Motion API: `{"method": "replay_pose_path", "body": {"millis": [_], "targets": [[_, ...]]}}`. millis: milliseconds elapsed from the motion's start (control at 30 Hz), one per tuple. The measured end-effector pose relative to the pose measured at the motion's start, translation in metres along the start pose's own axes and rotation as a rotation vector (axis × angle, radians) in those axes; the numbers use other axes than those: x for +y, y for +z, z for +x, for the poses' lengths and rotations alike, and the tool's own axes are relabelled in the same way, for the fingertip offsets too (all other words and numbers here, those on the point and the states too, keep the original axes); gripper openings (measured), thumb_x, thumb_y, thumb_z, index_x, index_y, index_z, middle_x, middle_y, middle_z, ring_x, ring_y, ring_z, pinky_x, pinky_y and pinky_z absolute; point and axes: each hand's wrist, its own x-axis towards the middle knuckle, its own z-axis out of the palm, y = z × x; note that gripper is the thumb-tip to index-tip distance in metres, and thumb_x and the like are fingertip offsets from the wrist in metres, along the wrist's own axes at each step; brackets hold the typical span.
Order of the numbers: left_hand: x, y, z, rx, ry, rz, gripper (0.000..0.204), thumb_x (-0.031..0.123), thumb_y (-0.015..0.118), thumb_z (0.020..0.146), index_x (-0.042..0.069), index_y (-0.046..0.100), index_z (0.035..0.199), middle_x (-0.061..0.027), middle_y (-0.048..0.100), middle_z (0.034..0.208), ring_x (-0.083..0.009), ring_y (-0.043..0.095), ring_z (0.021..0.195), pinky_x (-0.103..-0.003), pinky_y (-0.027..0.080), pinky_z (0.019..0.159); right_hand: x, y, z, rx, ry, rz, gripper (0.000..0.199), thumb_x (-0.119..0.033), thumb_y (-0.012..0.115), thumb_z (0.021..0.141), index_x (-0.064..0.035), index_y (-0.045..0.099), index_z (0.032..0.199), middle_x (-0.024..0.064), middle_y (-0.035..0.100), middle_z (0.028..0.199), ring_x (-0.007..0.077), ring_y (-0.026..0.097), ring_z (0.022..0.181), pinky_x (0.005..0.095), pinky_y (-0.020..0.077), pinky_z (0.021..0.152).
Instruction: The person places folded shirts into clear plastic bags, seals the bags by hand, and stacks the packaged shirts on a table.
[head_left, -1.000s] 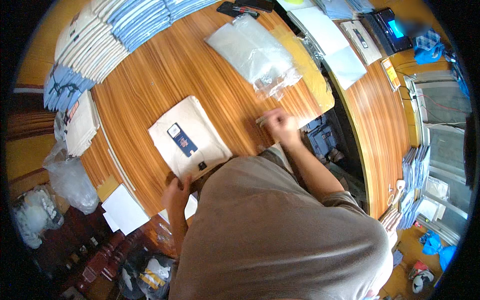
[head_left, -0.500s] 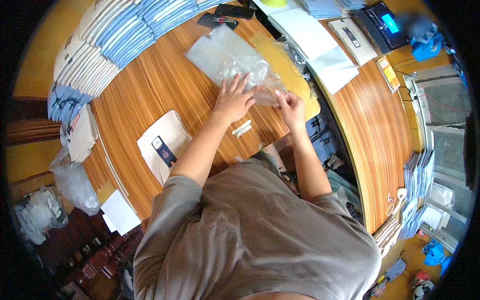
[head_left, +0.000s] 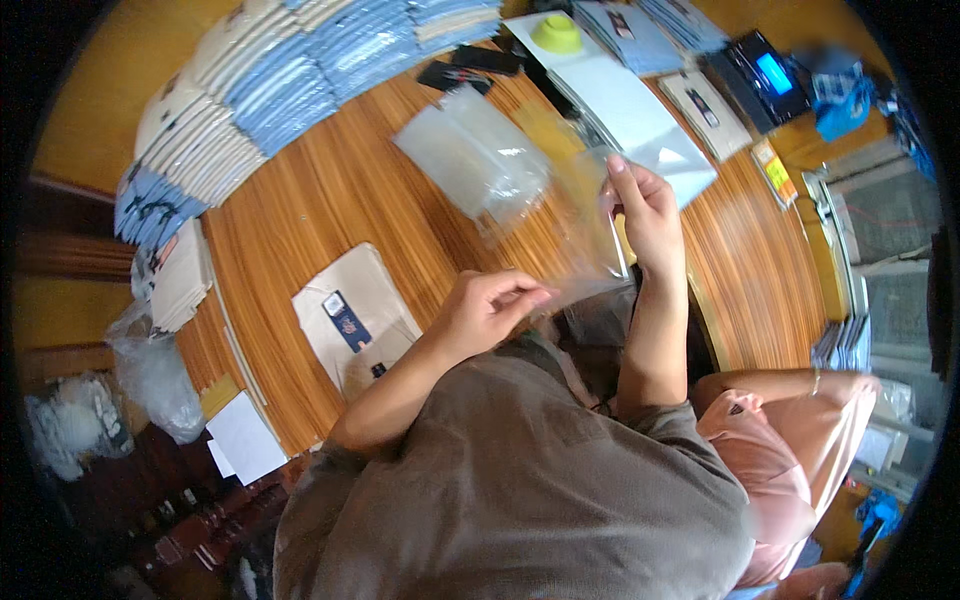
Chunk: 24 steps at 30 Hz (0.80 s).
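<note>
A clear plastic bag (head_left: 582, 262) is stretched between my two hands above the near edge of the wooden table. My left hand (head_left: 488, 312) pinches its lower left corner between thumb and fingers. Higher up on the right, my right hand (head_left: 648, 218) grips the bag's other side, thumb pointing up. Beyond my hands lies a pile of clear plastic bags (head_left: 470, 155). A folded cream garment (head_left: 395, 295) with a dark blue tag (head_left: 346, 322) rests on the table left of my left hand, its near end partly hidden by my forearm.
Stacks of bagged blue and cream garments (head_left: 265, 85) line the far left. White sheets (head_left: 620, 105), a lime-green bowl-like object (head_left: 557, 35) and a device with a lit screen (head_left: 765, 80) stand at the far right. A person in pink (head_left: 765, 450) is close at my right.
Both hands have drawn a bag off the pile toward me, the right hand rising, the left coming nearer. A person in pink has come into view on the right.
</note>
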Motion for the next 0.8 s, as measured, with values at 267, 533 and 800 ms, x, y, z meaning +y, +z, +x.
{"method": "replay_pose_path", "body": {"millis": [267, 533, 800], "targets": [[0.008, -0.114, -0.09, 0.284, -0.075, -0.076, 0.011, 0.012, 0.06, 0.107, 0.001, 0.062, 0.109, -0.0099, 0.078, 0.093, -0.0108, 0.072, 0.08, -0.026, 0.055, 0.066, -0.009, 0.115, -0.039, -0.03, -0.837, -0.826, 0.074, -0.028, 0.087, 0.081, -0.0048, 0.054, 0.143, 0.0215, 0.048, 0.153, 0.0429, 0.054, 0.132, 0.0487, 0.0428, 0.112], [0.075, -0.223, -0.161, 0.166, -0.245, 0.251, 0.019, 0.018, 0.077, 0.096, 0.002, 0.076, 0.107, -0.0042, 0.08, 0.086, -0.0091, 0.066, 0.056, -0.025, 0.05, 0.048, -0.048, 0.252, -0.04, -1.221, -0.306, -0.677, 0.045, -0.018, 0.089, 0.078, -0.0007, 0.071, 0.115, 0.0151, 0.073, 0.103, 0.0373, 0.069, 0.101, 0.0445, 0.0536, 0.092], [-0.031, -0.274, -0.217, 0.544, -0.162, -0.311, 0.028, 0.024, 0.059, 0.109, 0.0, 0.066, 0.121, -0.0156, 0.077, 0.117, -0.019, 0.077, 0.085, -0.027, 0.058, 0.062, 0.059, 0.302, -0.094, -0.03, -0.413, -0.359, 0.025, -0.022, 0.074, 0.099, 0.0014, 0.067, 0.104, 0.0097, 0.066, 0.081, 0.0255, 0.063, 0.077, 0.0398, 0.0521, 0.075]]}}
